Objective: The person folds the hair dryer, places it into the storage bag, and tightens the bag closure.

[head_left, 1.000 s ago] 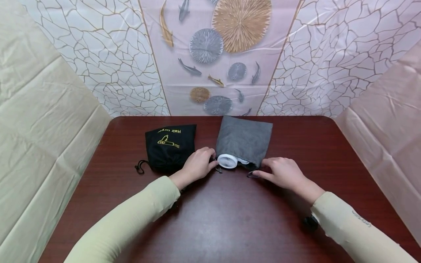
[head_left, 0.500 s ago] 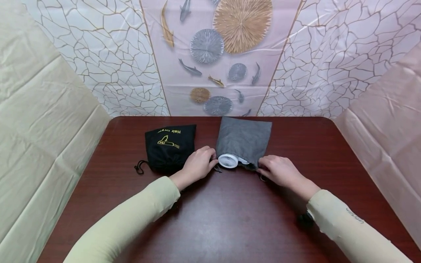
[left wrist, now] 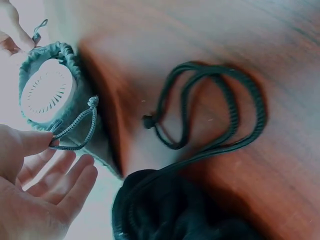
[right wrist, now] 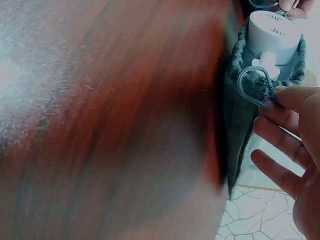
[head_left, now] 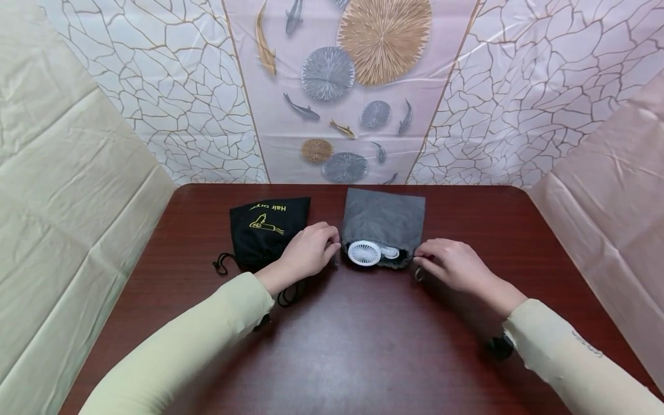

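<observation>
A grey drawstring bag (head_left: 384, 216) lies on the table with its mouth toward me. In that mouth sits a white device (head_left: 364, 253) with a round slotted face and a handle; the rest of it is hidden inside the cloth. My left hand (head_left: 306, 251) pinches the cord loop (left wrist: 94, 120) at the left side of the mouth between thumb and index finger, the other fingers spread. On the opposite side, my right hand (head_left: 453, 262) pinches the second cord loop (right wrist: 240, 82) between thumb and forefinger. The gathered mouth is held wide between both hands.
Left of the grey bag lies a black drawstring bag (head_left: 267, 222) with yellow "Hair Dryer" print, partly behind my left hand. Its looped black cord (left wrist: 257, 100) trails over the dark red wooden table (head_left: 337, 346). Patterned cloth (head_left: 467, 144) hangs behind the table.
The grey bag's mouth has opened wider, showing more of the white device. My right hand has moved from the bag's corner to pinching its cord; the left hand has shifted slightly back.
</observation>
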`<action>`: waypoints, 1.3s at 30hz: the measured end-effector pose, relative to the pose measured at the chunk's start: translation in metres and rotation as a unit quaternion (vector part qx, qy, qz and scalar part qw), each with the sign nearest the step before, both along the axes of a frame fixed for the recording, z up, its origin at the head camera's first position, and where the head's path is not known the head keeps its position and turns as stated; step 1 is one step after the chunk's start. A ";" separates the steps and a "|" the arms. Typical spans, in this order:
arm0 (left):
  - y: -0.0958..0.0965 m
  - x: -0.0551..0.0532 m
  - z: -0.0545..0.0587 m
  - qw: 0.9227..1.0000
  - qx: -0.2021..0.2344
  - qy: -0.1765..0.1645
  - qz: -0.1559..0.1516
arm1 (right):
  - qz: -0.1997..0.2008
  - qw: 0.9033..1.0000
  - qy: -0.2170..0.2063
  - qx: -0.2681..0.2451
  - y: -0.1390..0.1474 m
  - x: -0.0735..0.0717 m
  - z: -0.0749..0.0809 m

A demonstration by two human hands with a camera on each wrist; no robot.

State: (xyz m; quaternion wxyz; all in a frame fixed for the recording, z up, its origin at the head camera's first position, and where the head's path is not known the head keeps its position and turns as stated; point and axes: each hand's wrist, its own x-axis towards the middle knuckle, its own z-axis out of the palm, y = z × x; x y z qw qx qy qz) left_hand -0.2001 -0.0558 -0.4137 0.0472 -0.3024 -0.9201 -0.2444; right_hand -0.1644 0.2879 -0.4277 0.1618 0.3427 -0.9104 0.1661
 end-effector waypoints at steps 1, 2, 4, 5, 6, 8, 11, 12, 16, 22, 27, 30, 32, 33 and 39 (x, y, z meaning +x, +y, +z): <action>-0.001 0.000 0.003 1.000 0.008 -0.001 -0.002 | -0.001 1.000 0.001 -0.009 0.000 0.000 0.003; -0.001 0.001 0.006 1.000 0.016 -0.005 -0.006 | -0.002 1.000 -0.001 -0.020 0.001 0.000 0.006; -0.003 0.001 0.011 1.000 0.027 -0.010 -0.009 | -0.007 0.999 -0.007 -0.039 0.002 0.000 0.010; -0.003 0.000 0.014 0.999 0.033 -0.013 -0.009 | -0.009 0.999 -0.008 -0.046 0.003 0.000 0.013; -0.004 -0.001 0.016 0.999 0.038 -0.018 -0.009 | -0.010 0.999 -0.007 -0.051 0.004 0.000 0.015; -0.005 -0.003 0.022 0.998 0.048 -0.033 -0.007 | -0.011 0.998 -0.008 -0.061 0.005 0.000 0.021; -0.008 -0.006 0.033 0.996 0.074 -0.047 0.001 | -0.010 0.997 -0.006 -0.077 0.006 -0.001 0.032; -0.010 -0.007 0.036 0.995 0.085 -0.049 0.003 | -0.010 0.996 -0.005 -0.084 0.007 -0.001 0.036; -0.013 -0.009 0.049 0.991 0.124 -0.053 0.009 | -0.018 0.994 0.000 -0.106 0.009 -0.003 0.050; -0.019 -0.007 0.059 0.987 0.139 -0.081 -0.006 | -0.024 0.994 0.003 -0.108 0.011 -0.003 0.061; -0.028 -0.007 0.064 0.986 0.150 -0.067 -0.011 | -0.032 0.993 0.018 -0.108 0.013 -0.003 0.067; -0.034 -0.008 0.068 0.985 0.163 -0.050 -0.012 | -0.044 0.992 0.031 -0.112 0.015 -0.003 0.072; -0.038 -0.008 0.069 0.985 0.169 -0.041 -0.013 | -0.047 0.992 0.034 -0.113 0.017 -0.002 0.074; -0.039 -0.008 0.070 0.984 0.172 -0.038 -0.013 | -0.049 0.992 0.035 -0.114 0.017 -0.002 0.075; -0.048 -0.004 0.075 0.981 0.192 -0.031 -0.009 | -0.048 0.989 0.042 -0.132 0.019 -0.002 0.079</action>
